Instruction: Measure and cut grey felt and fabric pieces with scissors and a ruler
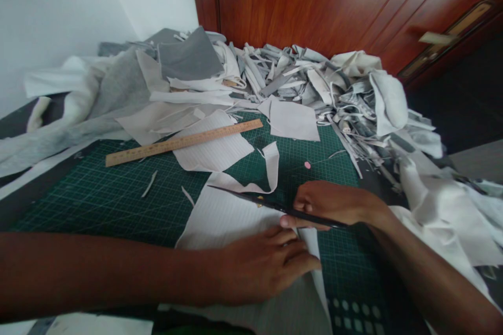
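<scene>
My right hand [328,203] grips a pair of long black fabric shears [271,205], their blades lying across a sheet of white striped fabric [228,217]. My left hand [267,267] rests flat on that fabric, just below the shears, with its fingers spread. The fabric lies on a green gridded cutting mat [106,204]. I cannot see the shears' finger loops clearly behind my right hand.
A wooden ruler [183,141] lies on a cut striped piece [212,146] beyond my hands. A large heap of pale fabric scraps [298,84] covers the mat's far side, against a reddish-brown wooden door [306,0] and a white wall [58,10].
</scene>
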Available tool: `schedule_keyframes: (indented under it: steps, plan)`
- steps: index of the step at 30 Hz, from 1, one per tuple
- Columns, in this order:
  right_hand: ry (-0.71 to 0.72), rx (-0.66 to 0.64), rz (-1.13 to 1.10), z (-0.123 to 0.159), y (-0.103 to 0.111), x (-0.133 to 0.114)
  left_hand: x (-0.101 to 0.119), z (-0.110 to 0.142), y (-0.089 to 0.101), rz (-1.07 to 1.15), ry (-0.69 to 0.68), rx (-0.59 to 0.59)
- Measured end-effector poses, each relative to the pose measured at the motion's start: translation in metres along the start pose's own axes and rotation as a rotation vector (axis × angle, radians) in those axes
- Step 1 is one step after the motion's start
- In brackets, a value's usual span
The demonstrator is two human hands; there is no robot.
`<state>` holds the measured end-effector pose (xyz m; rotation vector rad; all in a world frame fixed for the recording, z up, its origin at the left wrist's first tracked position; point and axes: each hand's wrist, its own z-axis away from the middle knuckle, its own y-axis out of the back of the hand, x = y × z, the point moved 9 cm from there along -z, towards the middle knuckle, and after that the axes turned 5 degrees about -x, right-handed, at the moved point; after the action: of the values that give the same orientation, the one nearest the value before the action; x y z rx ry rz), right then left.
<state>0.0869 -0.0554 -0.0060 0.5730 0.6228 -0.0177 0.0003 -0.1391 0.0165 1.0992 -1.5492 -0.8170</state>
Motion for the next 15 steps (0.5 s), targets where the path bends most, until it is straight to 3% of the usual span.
schedule_keyframes:
  steps: [3,8,15]
  plan:
    - [0.031,0.036,0.008,0.0004,0.0056,-0.0013,0.0022,0.0011,0.0015,-0.047,-0.006,0.018]
    - [0.035,-0.042,-0.113,-0.0009,0.0010,0.0024,0.0024,0.0015,-0.0013,-0.075,-0.010,-0.005]
    - [0.041,0.015,-0.067,-0.0004,0.0017,0.0005,0.0026,0.0016,-0.0012,-0.074,-0.022,0.017]
